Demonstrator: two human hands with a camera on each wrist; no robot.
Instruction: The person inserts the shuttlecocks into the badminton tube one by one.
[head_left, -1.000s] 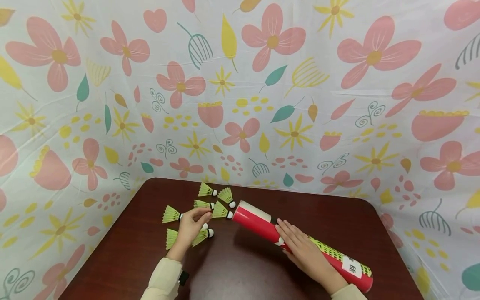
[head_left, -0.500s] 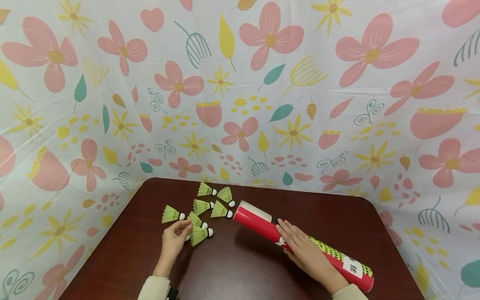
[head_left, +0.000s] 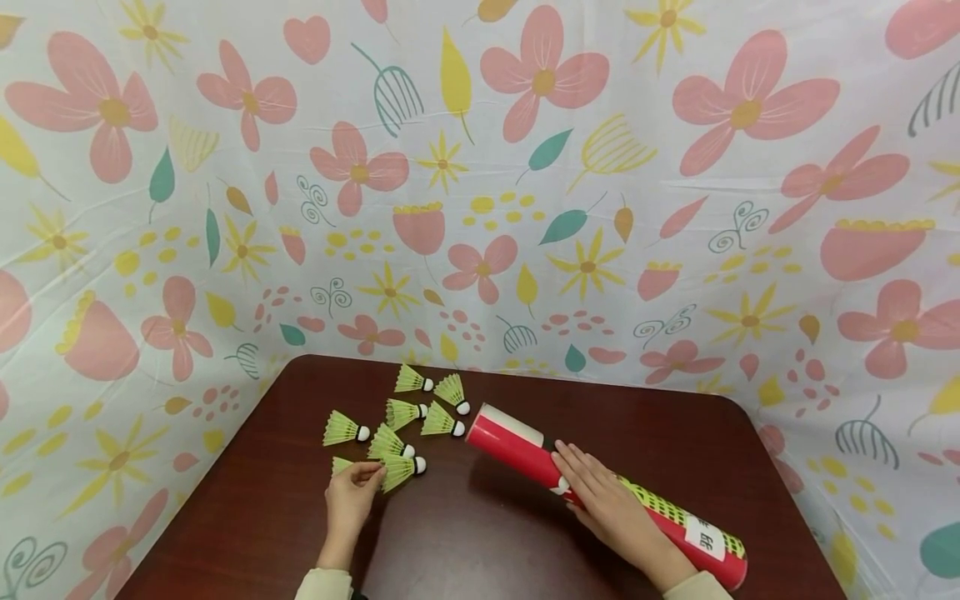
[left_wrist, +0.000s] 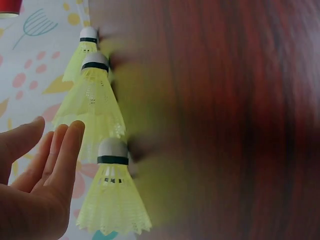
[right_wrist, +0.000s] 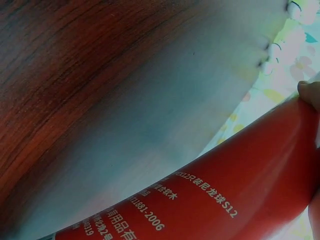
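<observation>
In the head view my left hand [head_left: 351, 497] is beside the nearest yellow shuttlecocks on the left of the table. The left wrist view shows its thumb and fingers apart, with one shuttlecock [left_wrist: 113, 197] lying close by and nothing plainly held. White corks with black bands top the yellow skirts. Another shuttlecock [head_left: 401, 472] lies just right of the fingertips, and one [head_left: 342, 465] is partly hidden behind the hand. My right hand [head_left: 611, 504] grips a red shuttlecock tube [head_left: 510, 437] around its middle. The tube slants, its far-left end pointing toward the shuttlecocks.
Several more shuttlecocks [head_left: 442, 419] lie loosely grouped at the back left. Dark reddish-brown wood covers the table [head_left: 457, 542]. Right behind its far edge hangs a flower-patterned cloth [head_left: 480, 208], which also closes off both sides.
My left hand has drawn back toward the near left from the middle of the shuttlecocks, then shifted slightly right and nearer. The shuttlecock beside it has come into view. Tube and right hand stay nearly still.
</observation>
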